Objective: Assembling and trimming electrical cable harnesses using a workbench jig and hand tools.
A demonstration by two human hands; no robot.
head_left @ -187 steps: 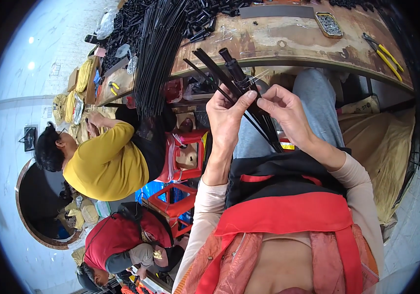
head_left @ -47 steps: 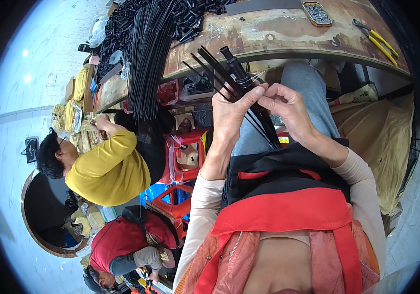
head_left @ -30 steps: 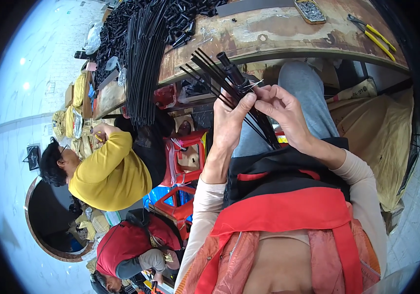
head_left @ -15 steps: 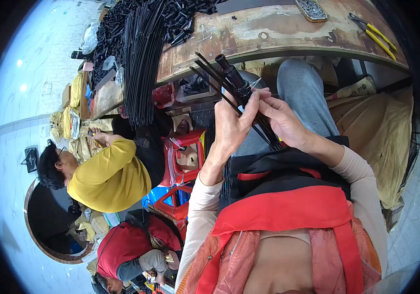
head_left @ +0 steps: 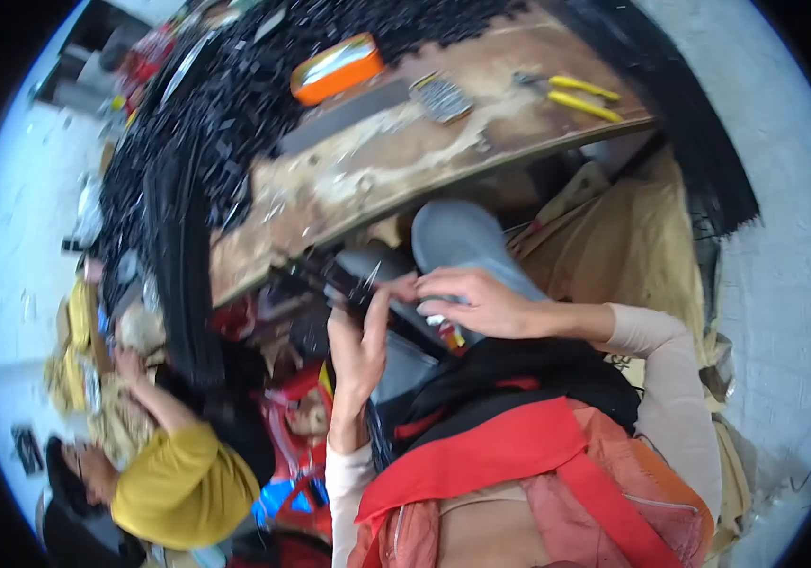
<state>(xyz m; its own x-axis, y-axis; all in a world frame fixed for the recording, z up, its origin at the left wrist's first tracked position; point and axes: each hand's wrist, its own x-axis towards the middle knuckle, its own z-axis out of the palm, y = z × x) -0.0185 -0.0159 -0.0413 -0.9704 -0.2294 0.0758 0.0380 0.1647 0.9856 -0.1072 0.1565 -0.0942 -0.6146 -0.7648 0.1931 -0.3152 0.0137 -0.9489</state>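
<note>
Over my lap, my left hand point(head_left: 358, 350) is closed round a bundle of thin black rods point(head_left: 306, 275) with thicker black tube pieces among them; motion blurs their far ends. A thin pale strand point(head_left: 373, 274) sticks up by the left fingertips. My right hand point(head_left: 486, 305) meets the left one at the fingertips, its fingers bent together in a pinch; what they hold, if anything, is too small and blurred to make out. Just under the right hand shows a small red and yellow object point(head_left: 450, 333), of a kind I cannot tell.
A worn wooden bench point(head_left: 329, 194) crosses ahead, bearing yellow-handled pliers point(head_left: 583, 97), a small tray of metal bits point(head_left: 441, 97), an orange box point(head_left: 337, 71) and heaped black parts point(head_left: 225, 123). Long black rods point(head_left: 178, 275) overhang its edge. A person in yellow point(head_left: 183, 483) sits at left.
My view has swung right and toward the bench, bringing the orange box into sight. My right hand has drawn back from the bundle, and the small red and yellow object now shows.
</note>
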